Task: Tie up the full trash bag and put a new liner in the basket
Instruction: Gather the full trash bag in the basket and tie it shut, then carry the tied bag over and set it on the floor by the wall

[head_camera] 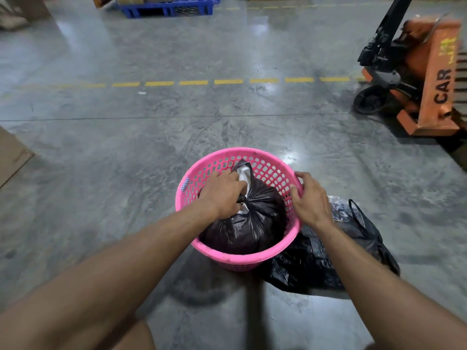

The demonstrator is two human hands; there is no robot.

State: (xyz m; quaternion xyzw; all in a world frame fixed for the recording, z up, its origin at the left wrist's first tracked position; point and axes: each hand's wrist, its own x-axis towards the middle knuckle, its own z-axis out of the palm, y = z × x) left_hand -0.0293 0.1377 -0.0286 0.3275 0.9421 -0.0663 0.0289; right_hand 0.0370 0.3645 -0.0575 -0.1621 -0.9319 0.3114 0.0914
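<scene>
A pink perforated plastic basket (214,170) stands on the concrete floor in front of me. Inside it sits a full black trash bag (252,223), bunched at the top with some white material showing at its neck. My left hand (222,195) is closed around the gathered neck of that bag. My right hand (309,200) grips the basket's right rim, fingers hooked over the edge. A loose black plastic bag (318,263) lies crumpled on the floor against the basket's right side, partly hidden by my right forearm.
An orange pallet jack (429,79) stands at the right. A blue plastic pallet (169,7) lies at the far back. Cardboard (12,152) pokes in at the left edge. A dashed yellow line (194,82) crosses the grey floor.
</scene>
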